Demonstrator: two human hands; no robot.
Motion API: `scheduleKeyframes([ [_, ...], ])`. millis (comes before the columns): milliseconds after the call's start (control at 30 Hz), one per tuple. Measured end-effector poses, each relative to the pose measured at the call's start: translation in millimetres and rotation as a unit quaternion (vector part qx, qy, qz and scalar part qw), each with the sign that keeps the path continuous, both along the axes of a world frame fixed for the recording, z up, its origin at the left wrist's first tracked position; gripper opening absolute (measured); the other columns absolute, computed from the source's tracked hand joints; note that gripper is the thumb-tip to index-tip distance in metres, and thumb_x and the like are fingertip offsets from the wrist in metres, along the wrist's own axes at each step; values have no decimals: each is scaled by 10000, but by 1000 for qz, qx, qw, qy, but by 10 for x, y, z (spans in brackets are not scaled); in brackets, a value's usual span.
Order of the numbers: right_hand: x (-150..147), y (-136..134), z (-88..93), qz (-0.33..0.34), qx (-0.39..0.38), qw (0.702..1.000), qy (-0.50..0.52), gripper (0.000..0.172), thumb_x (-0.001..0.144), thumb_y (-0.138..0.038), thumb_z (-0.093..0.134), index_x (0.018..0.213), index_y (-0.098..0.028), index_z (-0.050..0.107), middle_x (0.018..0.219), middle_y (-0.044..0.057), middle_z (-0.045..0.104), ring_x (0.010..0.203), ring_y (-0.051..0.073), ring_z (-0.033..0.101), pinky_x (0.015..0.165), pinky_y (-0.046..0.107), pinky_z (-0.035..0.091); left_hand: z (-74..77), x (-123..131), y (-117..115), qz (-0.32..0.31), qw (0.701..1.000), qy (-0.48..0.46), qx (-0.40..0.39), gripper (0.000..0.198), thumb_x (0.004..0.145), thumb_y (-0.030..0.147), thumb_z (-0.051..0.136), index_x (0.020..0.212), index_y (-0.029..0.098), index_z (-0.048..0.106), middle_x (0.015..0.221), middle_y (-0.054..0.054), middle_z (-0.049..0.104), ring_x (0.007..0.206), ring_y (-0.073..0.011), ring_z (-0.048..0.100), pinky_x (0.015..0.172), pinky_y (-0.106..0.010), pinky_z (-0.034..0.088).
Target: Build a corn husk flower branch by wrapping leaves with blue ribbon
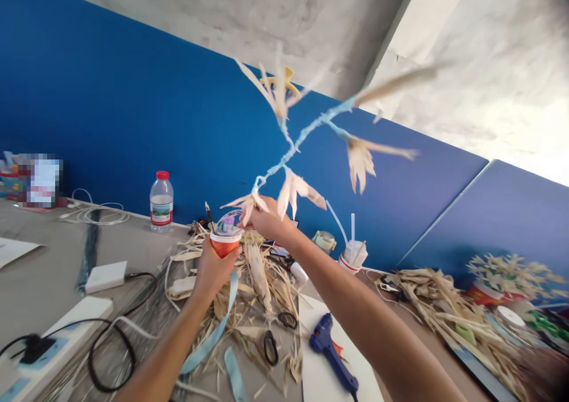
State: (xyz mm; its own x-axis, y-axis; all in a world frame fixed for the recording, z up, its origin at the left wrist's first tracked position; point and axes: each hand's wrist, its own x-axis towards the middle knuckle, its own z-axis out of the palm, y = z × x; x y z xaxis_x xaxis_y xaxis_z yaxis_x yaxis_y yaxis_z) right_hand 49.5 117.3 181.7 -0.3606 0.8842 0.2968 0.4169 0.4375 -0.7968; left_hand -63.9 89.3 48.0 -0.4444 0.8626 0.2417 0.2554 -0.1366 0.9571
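Note:
My left hand (216,268) is wrapped round a red paper cup (224,246) with a white rim. A pen (208,214) and a small purple item (228,223) stick up out of the cup. Right beside the rim, my right hand (265,219) is closed at the lower end of a handmade flower branch (306,132). Its stem is wound in light blue tape and slants up to the right, with pale dried-husk blossoms (291,190) along it. The husks partly cover my right fingertips. A light blue ribbon (213,343) hangs below my left hand.
Dried husks (255,271), black-handled scissors (271,345) and a blue glue gun (331,354) lie on the table. A bottle (162,203) stands by the blue wall. On the left is a power strip (57,345); right, another husk pile (438,301) and husk flowers (511,274).

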Motion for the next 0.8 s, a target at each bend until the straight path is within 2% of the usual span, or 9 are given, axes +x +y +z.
scheduleKeyframes([
  [133,-58,7,-55,8,-27,999,43,161,815,-158,520,657,-177,502,622,6,636,568,140,664,513,229,543,0,-9,3,4,1000,17,3,523,632,370,692,1079,174,504,978,-96,659,848,-249,636,729,-341,494],
  [367,-20,9,-89,5,-27,999,42,212,816,-170,526,609,-179,482,594,-5,616,532,133,653,484,223,534,26,-46,-32,34,998,42,-16,551,640,370,690,1114,176,485,1033,-107,642,914,-267,624,765,-348,485],
  [567,-64,7,-111,-2,-57,998,25,226,819,-175,526,605,-189,455,521,-29,575,468,122,608,487,235,513,77,-21,-59,42,995,88,14,569,640,369,700,1135,195,478,1051,-100,628,952,-281,614,798,-355,482],
  [667,-87,2,-122,-26,24,998,-46,254,800,-172,535,560,-187,454,544,-19,537,583,137,613,575,246,494,101,-7,-67,37,996,80,7,565,637,368,703,1129,198,485,1018,-91,636,931,-278,620,791,-360,485],
  [733,-99,-6,-155,-62,116,988,-81,266,767,-184,581,527,-178,467,675,9,536,713,144,591,674,259,478,117,-4,-71,34,997,67,9,559,631,357,709,1120,195,490,998,-87,641,913,-271,623,786,-359,489],
  [800,-116,-17,-217,-87,171,978,-87,250,756,-197,598,529,-170,496,811,28,508,785,140,551,740,267,459,136,-6,-75,30,998,54,20,538,630,341,711,1101,190,500,986,-83,643,894,-258,626,778,-356,492],
])
